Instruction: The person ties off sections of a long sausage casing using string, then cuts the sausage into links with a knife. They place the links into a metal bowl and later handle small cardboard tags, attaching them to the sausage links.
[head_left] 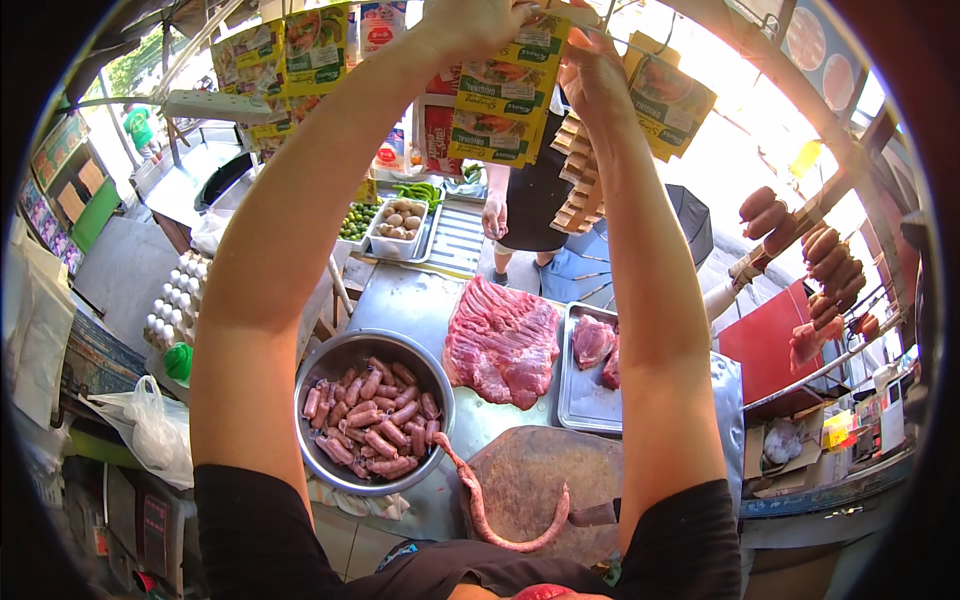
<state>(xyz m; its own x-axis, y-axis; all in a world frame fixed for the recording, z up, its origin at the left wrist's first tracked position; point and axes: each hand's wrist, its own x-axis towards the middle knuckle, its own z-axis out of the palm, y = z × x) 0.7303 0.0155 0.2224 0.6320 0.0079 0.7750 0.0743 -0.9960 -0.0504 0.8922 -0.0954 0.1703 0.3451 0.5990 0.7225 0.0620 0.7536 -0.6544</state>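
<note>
Both my arms are raised overhead. My left hand (470, 22) grips the top of a hanging strip of yellow-green seasoning packets (500, 95). My right hand (590, 60) holds the same strip's upper part, next to another hanging yellow packet (672, 100). Below me a metal bowl (318, 372) holds several small pink sausages (372, 420). One long sausage link (478, 505) trails from the bowl onto a round wooden chopping block (545, 480).
A large slab of raw meat (500, 340) lies on the steel counter (405, 300), beside a metal tray (585, 405) with meat pieces. Sausages (825, 255) hang at right. Egg trays (178, 300) and a plastic bag (150, 425) sit left. Another person (525, 205) stands beyond the counter.
</note>
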